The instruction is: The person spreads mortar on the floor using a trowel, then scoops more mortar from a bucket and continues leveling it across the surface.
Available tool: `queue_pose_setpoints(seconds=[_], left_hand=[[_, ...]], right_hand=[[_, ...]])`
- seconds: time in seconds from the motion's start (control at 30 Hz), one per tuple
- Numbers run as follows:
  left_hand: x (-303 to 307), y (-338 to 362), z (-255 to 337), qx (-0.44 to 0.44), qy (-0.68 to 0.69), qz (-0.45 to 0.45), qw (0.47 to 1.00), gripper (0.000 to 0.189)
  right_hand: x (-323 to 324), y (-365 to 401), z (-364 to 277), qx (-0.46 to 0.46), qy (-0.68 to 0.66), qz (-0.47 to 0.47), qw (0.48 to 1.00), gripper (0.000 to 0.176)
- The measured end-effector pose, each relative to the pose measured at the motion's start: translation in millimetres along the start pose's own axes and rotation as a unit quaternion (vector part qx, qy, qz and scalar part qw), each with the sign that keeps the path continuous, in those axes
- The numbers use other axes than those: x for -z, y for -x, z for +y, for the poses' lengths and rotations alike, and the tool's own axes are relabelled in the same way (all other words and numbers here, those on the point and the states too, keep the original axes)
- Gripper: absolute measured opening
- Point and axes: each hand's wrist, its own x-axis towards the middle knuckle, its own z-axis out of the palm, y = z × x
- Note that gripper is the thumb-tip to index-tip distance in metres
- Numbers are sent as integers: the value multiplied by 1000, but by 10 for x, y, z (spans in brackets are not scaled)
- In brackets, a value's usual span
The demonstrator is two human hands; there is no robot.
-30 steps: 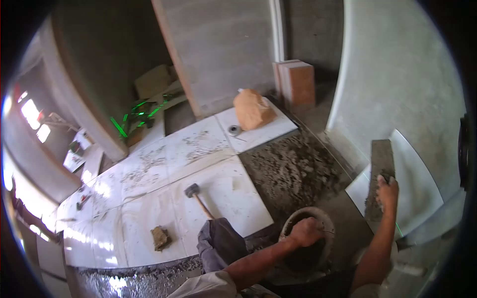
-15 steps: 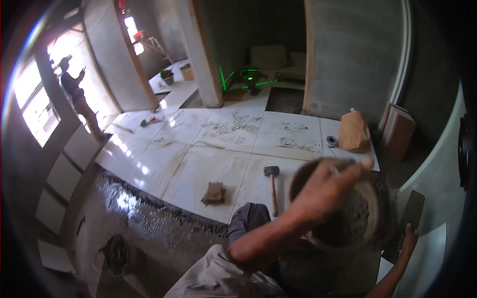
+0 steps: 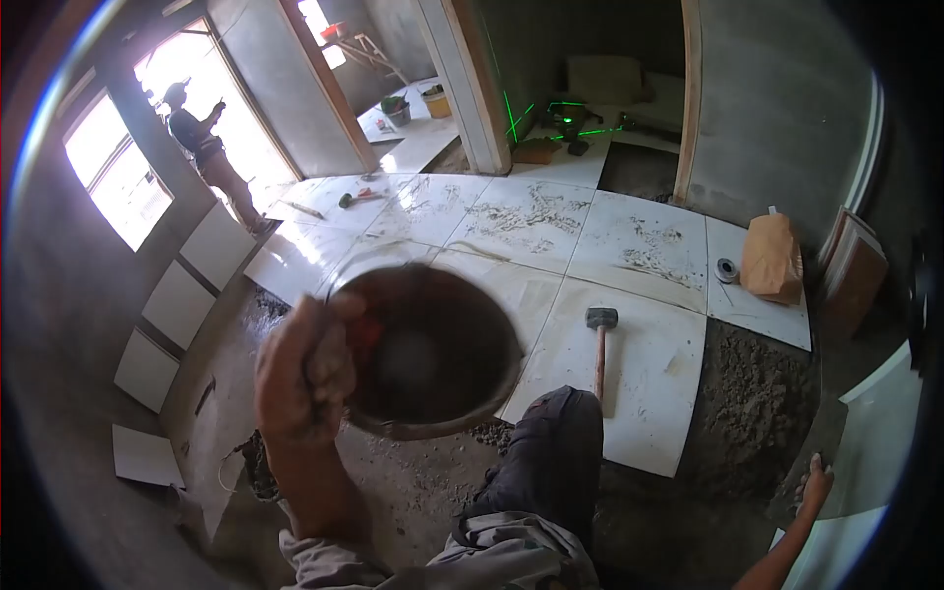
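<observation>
My left hand (image 3: 300,379) grips a round dark bucket (image 3: 442,427) at its rim or handle, raised in front of my left side. The bucket's dark inside faces me, and it hides part of the white tiles (image 3: 639,393) behind it. Low on the right, the fingers of my right hand (image 3: 814,487) are closed round the handle of a flat trowel (image 3: 821,438). A rubber mallet (image 3: 601,344) lies on a tile beyond my knee (image 3: 556,433).
Rough mortar (image 3: 752,393) borders the tiles on the right. A paper bag (image 3: 772,259) and a tape roll (image 3: 726,269) stand behind it. Loose tiles (image 3: 180,305) lean along the left wall. Another person (image 3: 208,147) stands at the bright doorway. Green laser lines glow in the back room.
My left hand has swung the bucket from the right side across to the left, uncovering the mortar on the right. The view has shifted. My right hand stays low with the trowel.
</observation>
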Motion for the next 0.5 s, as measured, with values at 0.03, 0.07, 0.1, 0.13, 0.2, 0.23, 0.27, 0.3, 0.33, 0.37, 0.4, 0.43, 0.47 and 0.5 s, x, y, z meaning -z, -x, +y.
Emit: queue_pose_setpoints(seconds=[0.03,0.07,0.1,0.13,0.2,0.23,0.27,0.3,0.33,0.37,0.4,0.43,0.47,0.5], left_hand=[[120,-1,-129,19,-36,58,997,39],[276,-17,-261,43,-59,100,992,37],[437,-53,-402,66,-82,138,985,34],[606,-90,-563,70,-85,138,984,34],[973,-102,-836,114,-192,202,954,35],[1108,-82,-928,103,-210,214,949,36],[1234,-51,-1025,95,-224,221,945,37],[1449,43,-1104,105,-240,219,940,39],[1681,93,-1223,115,-254,206,938,41],[1799,94,-1304,164,-306,258,902,43],[2199,127,-1482,166,-366,193,895,44],[2469,129,-1642,183,-398,172,882,39],[2663,69,-1772,200,-432,150,867,36],[2877,9,-1861,220,-473,125,844,32]], right_hand=[[-41,-65,35,1,-4,10,1000,48],[-61,-67,4,0,2,9,1000,48],[-84,-31,-38,-19,8,7,1000,48],[-119,-18,-58,-39,14,3,999,48],[-230,-120,-17,-50,28,-8,998,47],[-244,-194,-1,-58,40,-13,997,46],[-285,-284,39,-48,48,-22,997,48],[-350,-248,8,-41,55,-25,997,49],[-437,-187,-4,-51,7,-26,998,51],[-519,10,-150,-64,-39,-13,997,54],[-541,-15,-66,-77,-51,-43,995,60],[-611,231,-274,-83,-2,-23,996,62],[-676,305,-279,-82,-20,-17,996,66],[-679,425,-402,-89,-13,-55,994,68]])
